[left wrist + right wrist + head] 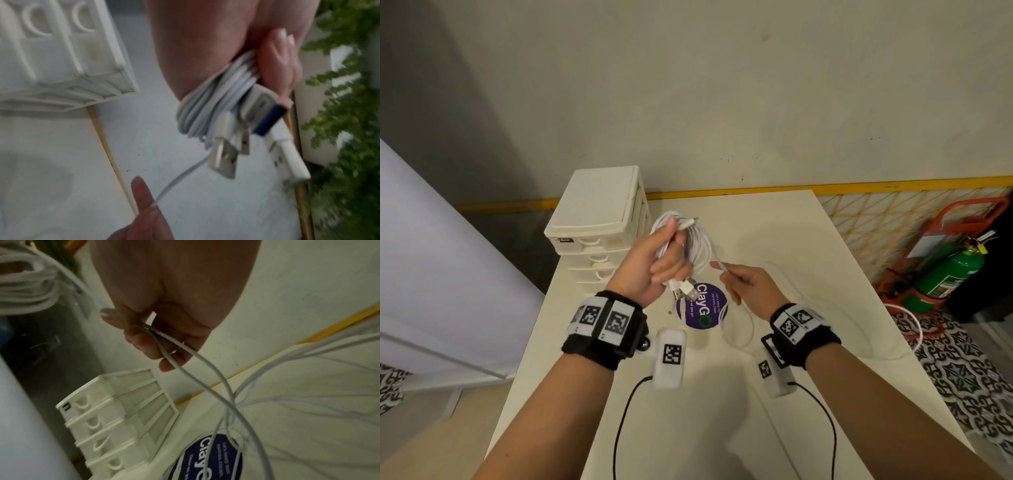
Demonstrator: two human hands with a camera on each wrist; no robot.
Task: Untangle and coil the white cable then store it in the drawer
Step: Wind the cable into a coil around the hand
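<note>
My left hand [657,263] grips a coiled bundle of white cable [695,240] above the table, with USB plugs [683,291] hanging below the fist. The left wrist view shows the coil [207,104] in my fingers and the plugs [224,157] dangling. My right hand [739,284] pinches a loose strand [719,265] that runs from the coil. In the right wrist view that strand [185,369] passes between my fingers and trails down onto the table. A white stack of small drawers [599,219] stands at the table's far left; all its drawers look closed.
A round purple sticker [703,310] lies on the white table [825,274] under my hands. Loose white cable [750,329] trails over the table to the right edge. A green fire extinguisher [945,277] stands on the floor at the right.
</note>
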